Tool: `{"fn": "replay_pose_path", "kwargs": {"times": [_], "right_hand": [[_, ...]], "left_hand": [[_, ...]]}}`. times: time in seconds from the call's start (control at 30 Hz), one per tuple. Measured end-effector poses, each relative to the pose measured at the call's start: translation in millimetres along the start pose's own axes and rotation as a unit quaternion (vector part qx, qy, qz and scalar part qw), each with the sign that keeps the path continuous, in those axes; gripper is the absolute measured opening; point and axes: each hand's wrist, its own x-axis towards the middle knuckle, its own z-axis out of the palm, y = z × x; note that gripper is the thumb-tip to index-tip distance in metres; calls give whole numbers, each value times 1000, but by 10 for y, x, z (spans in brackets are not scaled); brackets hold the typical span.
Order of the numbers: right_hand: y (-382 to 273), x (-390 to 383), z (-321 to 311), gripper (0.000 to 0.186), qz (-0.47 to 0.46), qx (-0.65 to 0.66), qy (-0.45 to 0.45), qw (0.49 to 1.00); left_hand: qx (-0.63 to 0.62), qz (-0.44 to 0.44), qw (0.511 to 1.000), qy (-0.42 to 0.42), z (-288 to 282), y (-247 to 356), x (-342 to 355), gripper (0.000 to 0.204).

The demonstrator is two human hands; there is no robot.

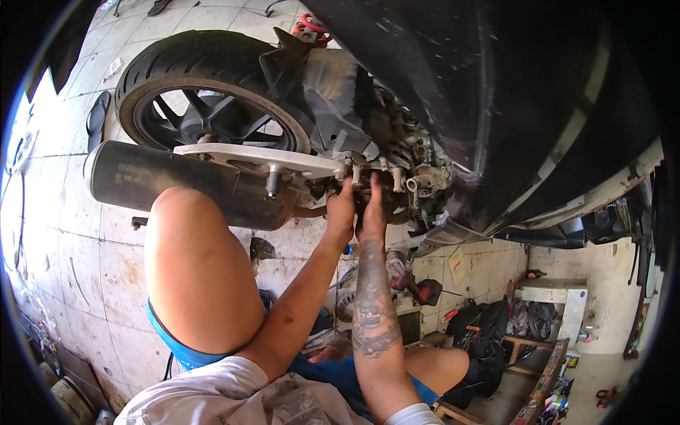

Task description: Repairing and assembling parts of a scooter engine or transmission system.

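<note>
My left hand (341, 214) and my right hand (371, 217) are close together at the engine (423, 159) of a motorbike, just below the end of a light metal swingarm (283, 160). Both thumbs point up, while the other fingers curl out of sight around dark parts. What they grip there is hidden in shadow. A dark exhaust muffler (170, 185) lies along the left, under the swingarm. Behind it is the rear wheel (212, 99) with a black tyre and spoked rim. Beside my right hand, metal engine fittings stick out.
Dark body panels (538, 106) hang over the upper right. My bare knee (191, 241) is raised close to the muffler. A red and black power tool (425, 290) lies on the tiled floor. At the lower right are a black bag (482, 333) and a wooden frame (542, 382). A sandal (98, 120) lies beside the tyre.
</note>
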Motion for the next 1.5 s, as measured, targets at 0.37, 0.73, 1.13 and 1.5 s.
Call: {"fn": "replay_pose_path", "kwargs": {"times": [0.37, 0.73, 1.13, 1.5], "right_hand": [[75, 160, -246, 68, 76, 16, -18, 997], [229, 276, -295, 62, -2, -133, -3, 991], [169, 260, -270, 60, -11, -54, -1, 998], [519, -510, -2428, 12, -171, -610, -21, 773]], "left_hand": [[114, 169, 973, 104, 82, -157, -61, 48], [-18, 97, 995, 18, 67, 62, -58, 37], [77, 30, 997, -4, -14, 113, 1, 37], [17, -3, 999, -29, -186, -103, -58, 62]]}}
